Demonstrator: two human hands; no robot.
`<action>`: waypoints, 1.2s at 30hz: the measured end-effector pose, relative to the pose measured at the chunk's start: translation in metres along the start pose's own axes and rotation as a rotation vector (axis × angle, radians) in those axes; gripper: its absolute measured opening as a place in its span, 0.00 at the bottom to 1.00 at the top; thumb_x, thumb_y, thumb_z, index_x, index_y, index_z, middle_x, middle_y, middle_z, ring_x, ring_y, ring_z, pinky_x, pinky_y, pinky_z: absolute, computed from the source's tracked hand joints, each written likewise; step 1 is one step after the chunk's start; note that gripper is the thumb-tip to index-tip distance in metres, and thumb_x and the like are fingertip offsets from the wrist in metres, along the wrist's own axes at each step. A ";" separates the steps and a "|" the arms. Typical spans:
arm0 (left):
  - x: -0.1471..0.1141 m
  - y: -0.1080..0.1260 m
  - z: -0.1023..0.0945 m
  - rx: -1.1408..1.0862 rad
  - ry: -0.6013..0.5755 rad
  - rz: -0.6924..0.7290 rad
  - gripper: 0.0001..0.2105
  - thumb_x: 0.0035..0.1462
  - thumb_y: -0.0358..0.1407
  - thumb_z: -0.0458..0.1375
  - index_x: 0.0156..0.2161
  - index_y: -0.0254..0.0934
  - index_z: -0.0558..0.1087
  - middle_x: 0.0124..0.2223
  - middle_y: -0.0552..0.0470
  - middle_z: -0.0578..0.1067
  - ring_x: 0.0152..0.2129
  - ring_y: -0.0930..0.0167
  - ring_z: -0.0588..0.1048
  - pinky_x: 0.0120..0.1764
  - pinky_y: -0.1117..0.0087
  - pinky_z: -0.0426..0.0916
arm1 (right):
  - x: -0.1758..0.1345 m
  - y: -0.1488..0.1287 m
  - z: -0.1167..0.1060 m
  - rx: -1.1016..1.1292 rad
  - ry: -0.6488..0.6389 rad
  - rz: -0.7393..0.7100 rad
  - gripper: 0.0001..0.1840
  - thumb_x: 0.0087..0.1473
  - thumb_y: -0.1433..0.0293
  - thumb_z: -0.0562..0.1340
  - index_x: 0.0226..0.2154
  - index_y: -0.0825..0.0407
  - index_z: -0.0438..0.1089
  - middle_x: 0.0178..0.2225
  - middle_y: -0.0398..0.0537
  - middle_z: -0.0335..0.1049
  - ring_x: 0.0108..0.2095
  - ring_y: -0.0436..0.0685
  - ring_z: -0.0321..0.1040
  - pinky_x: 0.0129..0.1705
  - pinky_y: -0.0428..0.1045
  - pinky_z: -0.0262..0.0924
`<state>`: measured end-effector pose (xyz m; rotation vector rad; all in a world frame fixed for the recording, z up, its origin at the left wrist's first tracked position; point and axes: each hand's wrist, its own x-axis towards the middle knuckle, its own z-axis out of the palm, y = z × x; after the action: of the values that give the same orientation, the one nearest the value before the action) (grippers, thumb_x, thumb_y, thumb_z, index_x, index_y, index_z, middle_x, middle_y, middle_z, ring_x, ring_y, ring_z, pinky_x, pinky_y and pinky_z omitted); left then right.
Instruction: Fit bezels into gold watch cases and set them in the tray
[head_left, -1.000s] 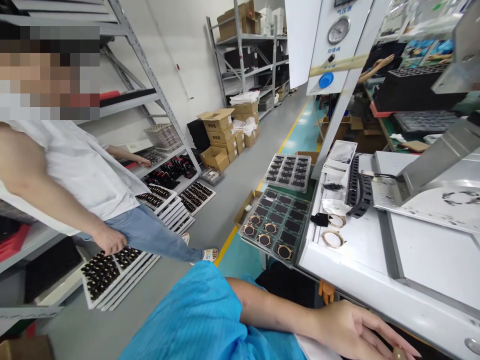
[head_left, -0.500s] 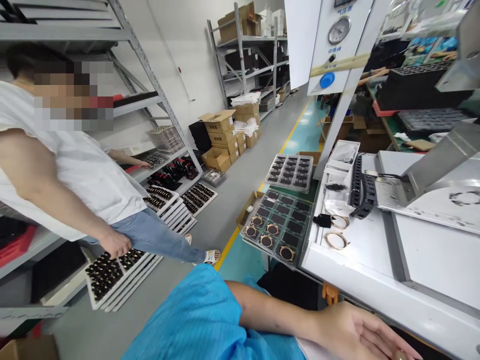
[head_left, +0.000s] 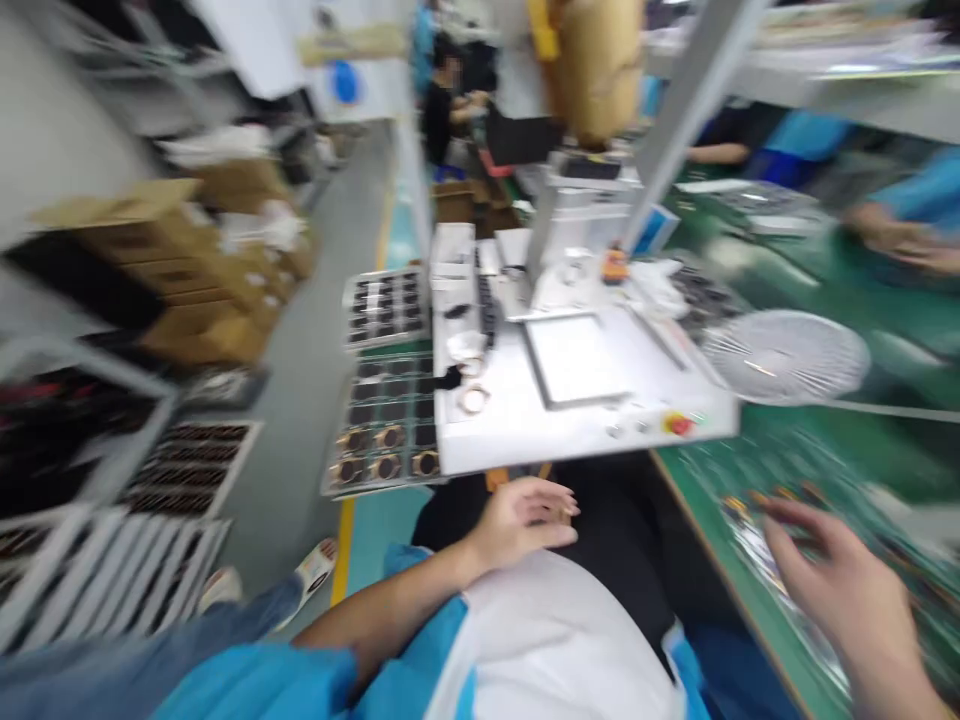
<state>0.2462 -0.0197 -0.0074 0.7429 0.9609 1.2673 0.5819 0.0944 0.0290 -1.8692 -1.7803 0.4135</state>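
Observation:
My left hand (head_left: 525, 520) is held over my lap in front of the white machine, fingers loosely bent and thumb apart. I see nothing clearly held in it. On the right, my right hand (head_left: 847, 580) reaches over a clear plastic tray (head_left: 817, 650) on the green table, its thumb and fingers apart. Small gold-coloured parts (head_left: 735, 507) lie by its fingertips; blur hides whether it touches them. A gold watch-case ring (head_left: 474, 400) lies on the white machine top (head_left: 510, 440). Left of it, a clear tray (head_left: 365, 412) of dark square pieces holds several gold rings.
A red button (head_left: 681, 425) sits on the machine's front edge. A round ribbed white plate (head_left: 787, 355) lies on the green table (head_left: 900, 420). Cartons (head_left: 202, 290) and stacked white trays (head_left: 142, 580) stand left. Another person's legs (head_left: 247, 620) are near; co-workers sit beyond.
The view has swung right, bringing the machine front and green table into sight. My right hand has appeared over the tray. My left hand now shows whole above my lap.

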 end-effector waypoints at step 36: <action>0.020 0.022 0.006 0.045 -0.191 -0.084 0.25 0.48 0.36 0.76 0.52 0.36 0.78 0.51 0.39 0.82 0.45 0.61 0.82 0.47 0.63 0.77 | 0.018 -0.048 0.005 0.129 -0.353 -0.047 0.18 0.64 0.61 0.59 0.50 0.52 0.77 0.41 0.51 0.81 0.34 0.57 0.77 0.37 0.49 0.72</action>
<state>0.2430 0.0035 0.0109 0.8350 0.8580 1.0838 0.5406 0.1135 0.0540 -1.7411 -1.9626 0.8641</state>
